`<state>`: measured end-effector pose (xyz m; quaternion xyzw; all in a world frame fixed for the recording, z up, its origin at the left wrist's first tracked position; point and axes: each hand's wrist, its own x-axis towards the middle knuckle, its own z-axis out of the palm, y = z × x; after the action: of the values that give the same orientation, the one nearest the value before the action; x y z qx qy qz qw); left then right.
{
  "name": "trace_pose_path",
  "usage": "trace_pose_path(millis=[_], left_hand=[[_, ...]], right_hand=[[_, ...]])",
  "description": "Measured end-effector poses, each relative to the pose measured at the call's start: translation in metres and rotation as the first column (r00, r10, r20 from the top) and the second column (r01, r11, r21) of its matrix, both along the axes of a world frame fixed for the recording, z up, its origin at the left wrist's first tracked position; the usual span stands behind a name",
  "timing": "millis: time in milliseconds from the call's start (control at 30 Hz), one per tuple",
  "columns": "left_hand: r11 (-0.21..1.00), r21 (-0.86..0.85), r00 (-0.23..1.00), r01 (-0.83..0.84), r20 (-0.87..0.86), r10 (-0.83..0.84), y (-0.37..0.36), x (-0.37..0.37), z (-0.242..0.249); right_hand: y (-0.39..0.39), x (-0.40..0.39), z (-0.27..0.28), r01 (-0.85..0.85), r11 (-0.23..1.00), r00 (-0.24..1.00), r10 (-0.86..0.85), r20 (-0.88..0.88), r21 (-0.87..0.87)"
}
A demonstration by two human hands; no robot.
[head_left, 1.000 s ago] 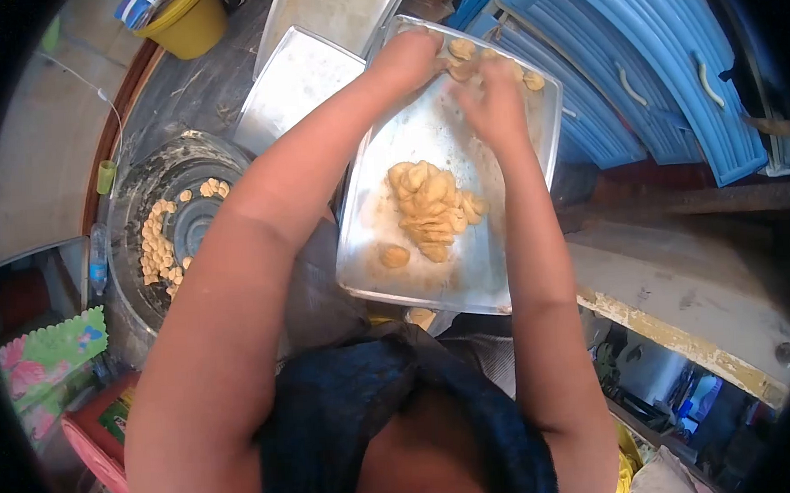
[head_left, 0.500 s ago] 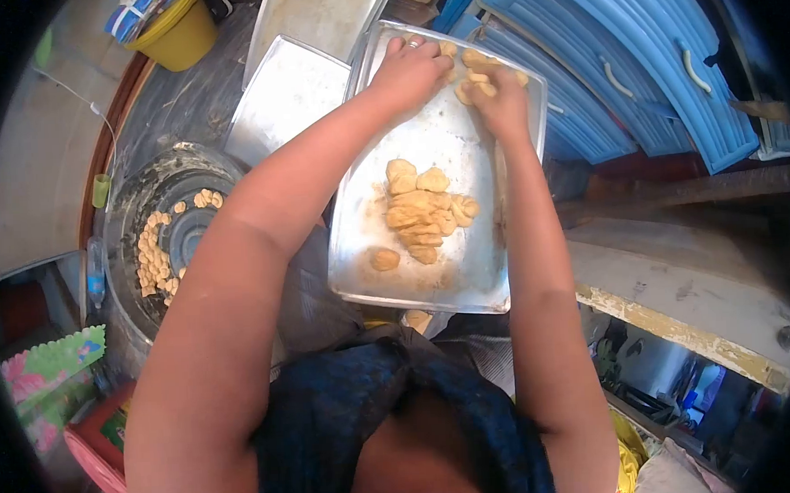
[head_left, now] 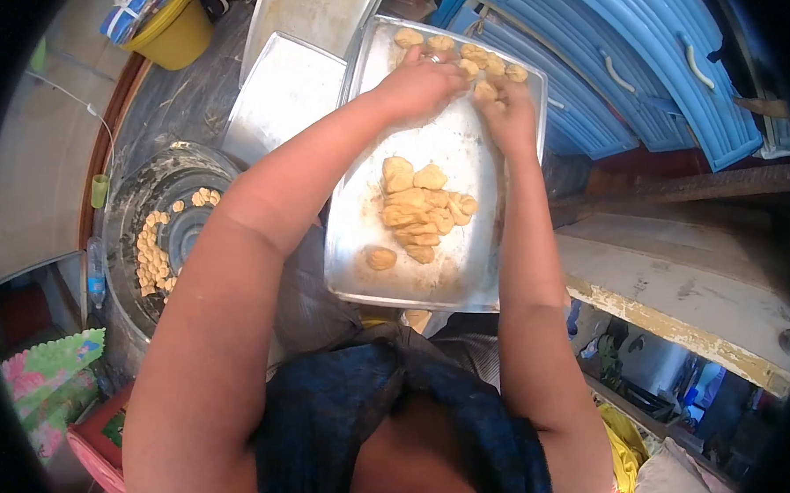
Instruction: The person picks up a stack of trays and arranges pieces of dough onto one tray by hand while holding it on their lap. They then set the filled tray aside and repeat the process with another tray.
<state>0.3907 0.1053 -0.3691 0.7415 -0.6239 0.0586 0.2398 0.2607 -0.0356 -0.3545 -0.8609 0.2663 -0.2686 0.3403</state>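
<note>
Seven yellow dough pieces (head_left: pixel 441 43) gather at the top of the metal tray (head_left: pixel 462 274), most of them strung in a row that slants along the top rim, from upper left down toward the right. One of them, the lowest dough piece (head_left: pixel 485 91), sits just below that row and looks pinched in the fingertips of the right hand (head_left: pixel 506 116). It lies to the upper left of that hand, with the row directly above it. The piece is roundish, so no long axis or pointing end can be made out.

The left hand (head_left: pixel 425 88) bends over the tray from the left, its fingers pointing right, just beside the same piece and close under the row. Its fingers are curled, but I cannot tell whether they grasp anything.

Below both hands, in the middle of the tray, a dough mound (head_left: pixel 420 210) stands apart from them; the left hand is the nearer. Its long axis runs roughly up and down the frame, the foot set slightly to the right of the top, with a lobe bulging right. One single dough ball (head_left: pixel 381 258) lies at the mound's lower left, apart from it, its slightly longer side running across the frame.
</note>
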Motion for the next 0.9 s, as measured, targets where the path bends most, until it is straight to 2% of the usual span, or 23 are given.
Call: trace_pose_path(millis=[67,100,167,300,400,467,533,600,667,733,767,800,833,867,900], left_hand=[[0.997,0.055,0.998,0.060,0.017,-0.061,-0.001,-0.003,-0.001],[0.997,0.056,0.998,0.061,0.017,-0.062,-0.002,-0.003,-0.002],[0.993,0.051,0.994,0.103,0.018,-0.104,-0.004,-0.003,-0.005],[0.995,0.000,0.994,0.104,0.035,-0.104,-0.002,-0.007,-0.004],[0.996,-0.038,0.994,0.084,-0.060,-0.086,0.002,-0.008,0.005],[0.990,-0.126,0.998,0.061,0.013,-0.060,0.001,-0.006,0.006],[0.992,-0.123,1.000,0.021,0.015,-0.020,0.000,-0.005,0.008],[0.992,-0.122,0.999,-0.023,0.024,0.026,0.002,-0.002,0.014],[0.997,-0.079,1.000,-0.009,0.008,0.010,0.005,0.000,0.021],[0.999,-0.045,1.000,0.003,-0.024,-0.004,0.009,0.000,0.031],[1.000,-0.012,0.998,0.020,-0.060,-0.021,0.013,0.000,0.038],[1.000,-0.010,0.998,0.016,-0.060,-0.017,0.017,0.001,0.043],[0.995,0.094,0.985,0.040,-0.173,-0.023,0.023,0.002,0.049],[0.978,0.194,0.959,0.076,-0.284,-0.019,0.028,0.002,0.052],[0.977,0.197,0.959,0.080,-0.283,-0.021,0.033,0.002,0.054]], right_hand=[[-0.001,-0.002,0.000,-0.104,0.950,0.994,0.089,-0.064,-0.293],[-0.002,-0.001,0.000,-0.103,0.951,0.994,0.088,-0.064,-0.292],[-0.005,0.001,0.006,0.026,0.999,0.997,-0.028,-0.068,-0.029],[-0.015,-0.010,0.006,-0.054,0.994,0.998,0.056,0.017,-0.094],[-0.020,-0.031,0.016,-0.061,0.988,0.998,0.061,-0.003,-0.144],[-0.023,-0.041,0.020,-0.015,0.999,0.987,0.009,-0.159,-0.039],[-0.035,-0.038,0.007,0.038,0.998,0.994,-0.042,-0.104,-0.041],[-0.044,-0.032,-0.002,0.089,0.995,0.993,-0.093,0.079,0.046],[-0.040,-0.028,0.007,0.068,0.998,0.994,-0.067,0.085,-0.008],[-0.037,-0.027,0.016,0.073,0.964,0.995,-0.087,-0.045,-0.258],[-0.035,-0.028,0.019,0.067,0.964,0.996,-0.081,-0.045,-0.257],[-0.033,-0.030,0.021,0.018,0.966,0.991,-0.052,-0.124,-0.257],[-0.031,-0.033,0.020,-0.026,0.968,0.979,-0.026,-0.203,-0.251],[-0.032,-0.031,0.013,-0.023,0.969,0.979,-0.028,-0.203,-0.246],[-0.034,-0.026,0.002,0.079,0.975,0.992,-0.097,-0.079,-0.208]])
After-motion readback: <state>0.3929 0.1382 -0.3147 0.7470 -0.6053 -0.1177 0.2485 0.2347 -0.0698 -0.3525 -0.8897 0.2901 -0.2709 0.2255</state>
